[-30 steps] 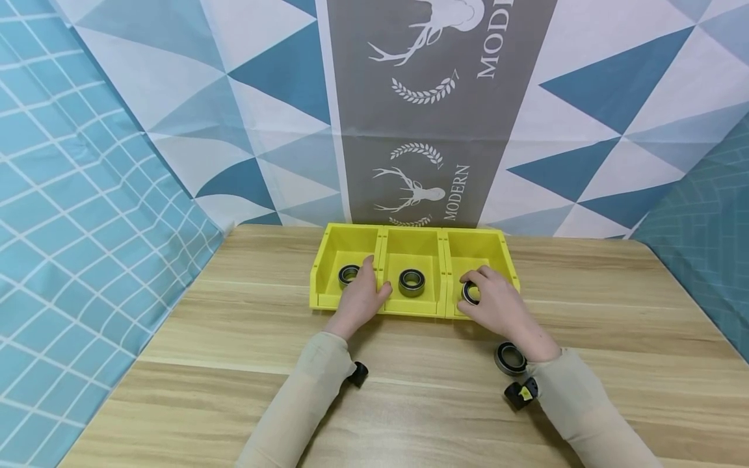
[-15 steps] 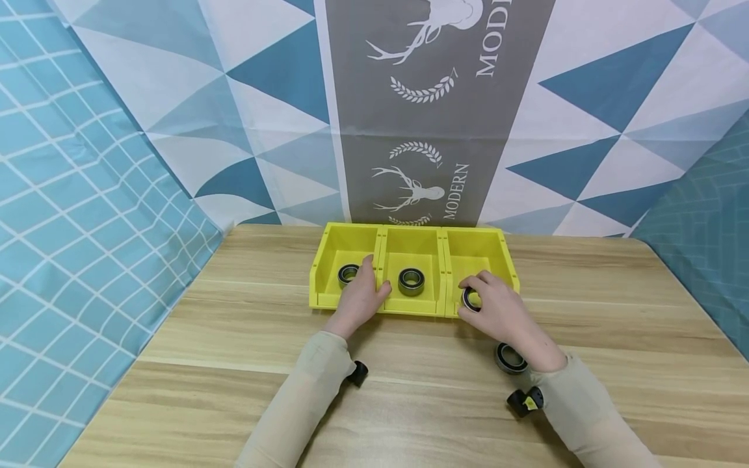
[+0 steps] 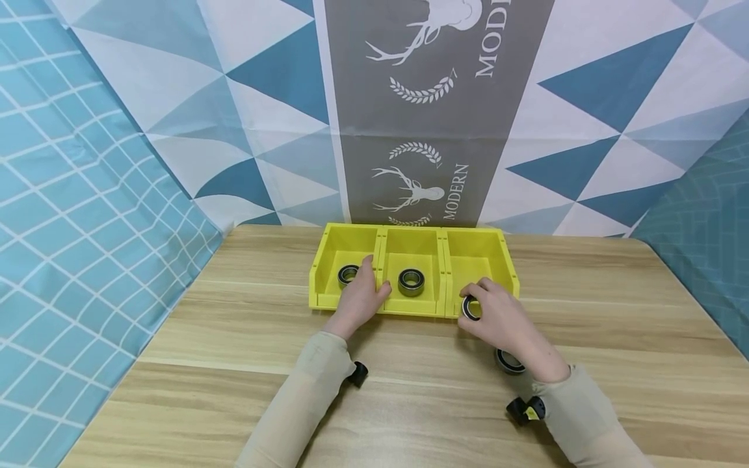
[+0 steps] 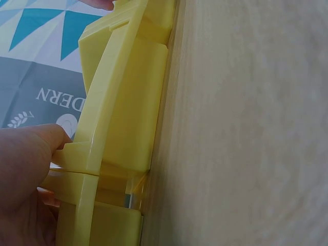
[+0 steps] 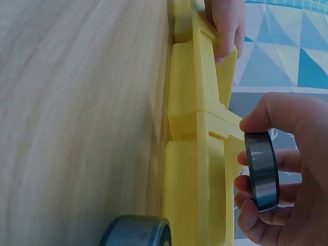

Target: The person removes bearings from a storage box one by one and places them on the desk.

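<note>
My right hand [image 3: 502, 317] pinches a ball bearing [image 5: 262, 171] between thumb and fingers, above the front lip of the right compartment. The yellow three-compartment bin [image 3: 409, 242] stands at the back of the table. My left hand [image 3: 358, 298] grips the divider [image 4: 77, 171] between its left and middle compartments, thumb on one side and fingers on the other. One bearing [image 3: 345, 275] lies in the left compartment, partly behind that hand. Another bearing [image 3: 411, 282] lies flat in the middle compartment. Under my right wrist, a larger-looking bearing [image 3: 508, 364] rests on the table, partly covered.
The wood-grain table [image 3: 421, 403] extends in front of the bin and to both sides. A patterned cloth backdrop [image 3: 292, 130] rises directly behind it. Black wrist cameras are strapped at both cuffs, the right one [image 3: 525, 411] low over the table.
My right hand has drawn slightly back toward me with the bearing, from inside the right compartment to its front lip. The left hand has stayed put on the bin.
</note>
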`<state>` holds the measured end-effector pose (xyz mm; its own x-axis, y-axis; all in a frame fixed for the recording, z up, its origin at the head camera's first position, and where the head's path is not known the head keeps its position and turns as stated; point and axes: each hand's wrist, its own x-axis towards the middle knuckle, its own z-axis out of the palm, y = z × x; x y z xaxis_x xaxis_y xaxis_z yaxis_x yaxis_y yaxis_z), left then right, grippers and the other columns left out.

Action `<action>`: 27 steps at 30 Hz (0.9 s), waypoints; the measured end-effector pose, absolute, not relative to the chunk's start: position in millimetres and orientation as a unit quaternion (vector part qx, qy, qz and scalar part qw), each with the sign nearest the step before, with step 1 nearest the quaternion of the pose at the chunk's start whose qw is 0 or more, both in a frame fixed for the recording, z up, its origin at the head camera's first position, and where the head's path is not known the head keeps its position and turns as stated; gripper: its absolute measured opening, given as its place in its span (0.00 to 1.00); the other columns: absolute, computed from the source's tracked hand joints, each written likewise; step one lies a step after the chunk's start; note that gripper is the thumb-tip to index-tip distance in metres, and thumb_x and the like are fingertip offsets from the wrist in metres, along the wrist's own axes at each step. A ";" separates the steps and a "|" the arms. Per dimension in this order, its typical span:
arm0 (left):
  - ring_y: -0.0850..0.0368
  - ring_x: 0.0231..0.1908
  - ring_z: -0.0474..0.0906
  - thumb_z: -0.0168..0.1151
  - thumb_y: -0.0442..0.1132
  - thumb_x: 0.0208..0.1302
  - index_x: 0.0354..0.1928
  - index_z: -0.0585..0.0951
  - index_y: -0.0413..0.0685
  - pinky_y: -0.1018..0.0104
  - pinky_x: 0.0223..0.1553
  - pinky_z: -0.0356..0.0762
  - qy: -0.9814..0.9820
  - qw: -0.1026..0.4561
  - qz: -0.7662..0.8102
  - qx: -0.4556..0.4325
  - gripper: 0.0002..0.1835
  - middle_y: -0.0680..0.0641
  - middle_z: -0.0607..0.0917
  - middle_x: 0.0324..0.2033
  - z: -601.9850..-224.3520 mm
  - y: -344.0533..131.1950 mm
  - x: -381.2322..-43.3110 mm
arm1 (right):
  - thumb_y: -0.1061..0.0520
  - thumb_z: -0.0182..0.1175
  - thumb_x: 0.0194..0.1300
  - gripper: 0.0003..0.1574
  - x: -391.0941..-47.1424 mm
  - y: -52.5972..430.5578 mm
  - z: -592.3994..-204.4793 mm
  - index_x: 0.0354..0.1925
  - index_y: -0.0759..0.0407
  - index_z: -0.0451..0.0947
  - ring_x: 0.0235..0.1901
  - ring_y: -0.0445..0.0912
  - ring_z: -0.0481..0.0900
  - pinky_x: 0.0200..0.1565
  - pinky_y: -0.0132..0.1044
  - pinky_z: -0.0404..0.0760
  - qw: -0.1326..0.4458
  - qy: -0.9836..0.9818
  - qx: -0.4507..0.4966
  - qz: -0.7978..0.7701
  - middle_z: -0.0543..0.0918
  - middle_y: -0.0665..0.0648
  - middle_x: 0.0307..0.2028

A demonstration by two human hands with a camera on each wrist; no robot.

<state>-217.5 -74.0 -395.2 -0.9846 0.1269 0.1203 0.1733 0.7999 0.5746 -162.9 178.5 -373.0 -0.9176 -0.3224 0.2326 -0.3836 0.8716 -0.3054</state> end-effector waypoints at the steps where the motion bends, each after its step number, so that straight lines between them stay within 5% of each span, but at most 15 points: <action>1: 0.49 0.30 0.75 0.51 0.47 0.62 0.67 0.51 0.36 0.53 0.38 0.75 -0.948 0.036 -0.307 -0.079 0.37 0.35 0.68 0.60 -395.3 -73.7 -217.4 | 0.48 0.62 0.47 0.25 -162.4 178.4 -373.6 0.44 0.58 0.76 0.33 0.47 0.72 0.34 0.42 0.73 0.086 -0.964 0.182 0.175 0.75 0.55 0.36; 13: 0.45 0.40 0.77 0.51 0.47 0.62 0.67 0.51 0.37 0.52 0.44 0.74 -0.948 0.036 -0.308 -0.076 0.36 0.36 0.68 0.60 -395.7 -73.0 -217.5 | 0.48 0.62 0.45 0.26 -158.9 177.1 -375.6 0.43 0.58 0.77 0.32 0.46 0.73 0.35 0.42 0.75 0.075 -0.965 0.177 0.177 0.75 0.55 0.36; 27: 0.45 0.38 0.77 0.51 0.46 0.62 0.66 0.52 0.37 0.52 0.42 0.75 -0.949 0.043 -0.303 -0.079 0.36 0.36 0.69 0.59 -398.2 -73.2 -219.0 | 0.49 0.63 0.45 0.22 -150.9 176.8 -374.2 0.41 0.56 0.77 0.28 0.44 0.70 0.30 0.38 0.71 0.055 -0.965 0.192 0.168 0.74 0.54 0.33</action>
